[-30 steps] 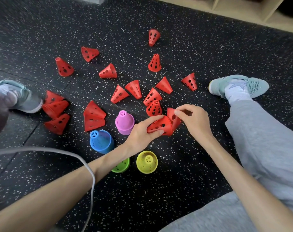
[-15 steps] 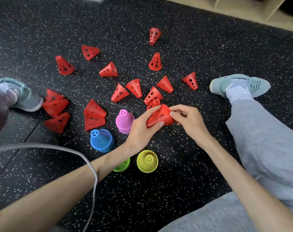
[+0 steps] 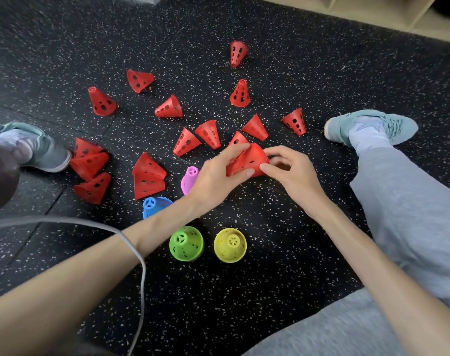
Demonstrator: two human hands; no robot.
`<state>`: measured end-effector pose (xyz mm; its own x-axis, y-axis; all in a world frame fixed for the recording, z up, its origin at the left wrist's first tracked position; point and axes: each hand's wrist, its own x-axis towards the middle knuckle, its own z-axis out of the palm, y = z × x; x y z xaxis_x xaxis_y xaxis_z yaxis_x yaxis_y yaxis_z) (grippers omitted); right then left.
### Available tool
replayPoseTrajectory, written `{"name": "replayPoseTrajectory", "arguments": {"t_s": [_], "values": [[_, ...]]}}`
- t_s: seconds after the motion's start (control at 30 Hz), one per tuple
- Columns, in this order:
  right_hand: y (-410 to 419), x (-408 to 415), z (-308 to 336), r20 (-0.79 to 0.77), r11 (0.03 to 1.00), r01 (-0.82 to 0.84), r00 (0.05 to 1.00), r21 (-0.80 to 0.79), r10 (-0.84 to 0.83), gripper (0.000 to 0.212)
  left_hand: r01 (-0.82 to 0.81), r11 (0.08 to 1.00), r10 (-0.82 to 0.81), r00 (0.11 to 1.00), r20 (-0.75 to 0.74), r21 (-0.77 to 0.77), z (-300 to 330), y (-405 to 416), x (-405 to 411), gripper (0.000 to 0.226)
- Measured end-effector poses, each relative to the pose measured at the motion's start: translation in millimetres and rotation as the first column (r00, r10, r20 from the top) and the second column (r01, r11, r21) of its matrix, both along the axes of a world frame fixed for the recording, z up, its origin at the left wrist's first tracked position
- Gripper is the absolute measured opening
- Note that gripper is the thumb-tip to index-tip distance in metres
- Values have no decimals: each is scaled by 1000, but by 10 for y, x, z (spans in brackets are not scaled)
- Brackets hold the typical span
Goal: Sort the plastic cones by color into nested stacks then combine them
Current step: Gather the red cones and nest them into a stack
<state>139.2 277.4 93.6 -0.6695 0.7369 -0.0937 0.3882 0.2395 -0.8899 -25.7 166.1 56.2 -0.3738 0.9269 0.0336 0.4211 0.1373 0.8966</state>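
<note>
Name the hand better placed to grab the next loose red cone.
Probably right: the left hand grips the red stack, while the right hand only pinches its rim, near a loose cone.

This looks like a gym or sports room. The speckled black rubber floor (image 3: 283, 291) is laid in tiles, perforated training cones (image 3: 240, 93) lie scattered, and pale wooden shelving (image 3: 372, 11) lines the far edge.

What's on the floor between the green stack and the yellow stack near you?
Nothing: the head view shows only bare speckled black floor in the gap between the green stack and the yellow stack, which stand apart.
</note>
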Motion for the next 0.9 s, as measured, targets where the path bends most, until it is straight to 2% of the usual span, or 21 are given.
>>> {"name": "replayPoseTrajectory", "arguments": {"t_s": [0.2,0.37,0.53,0.67,0.8,0.9], "values": [[-112,-131,222,-53,997,8,999,73,-4,23,-11,995,17,998,-62,97,373,-47,-423,34],[-269,-280,353,-28,996,-23,999,91,25,20,-195,968,215,968,-126,158,357,-286,-952,21],[-428,-517,453,7,989,-84,996,125,83,19,-273,962,271,938,-214,19,-32,-749,-1450,24],[-564,-750,474,44,981,-138,990,138,133,21,-352,925,291,897,-332,-140,-450,-1144,-1696,43],[-689,-960,484,75,965,-207,978,162,197,19,-411,870,350,903,-248,-271,-721,-1383,-1763,61],[-761,-1082,461,82,952,-253,967,174,242,21,-459,842,435,889,-146,-283,-821,-1411,-1712,60]]}}
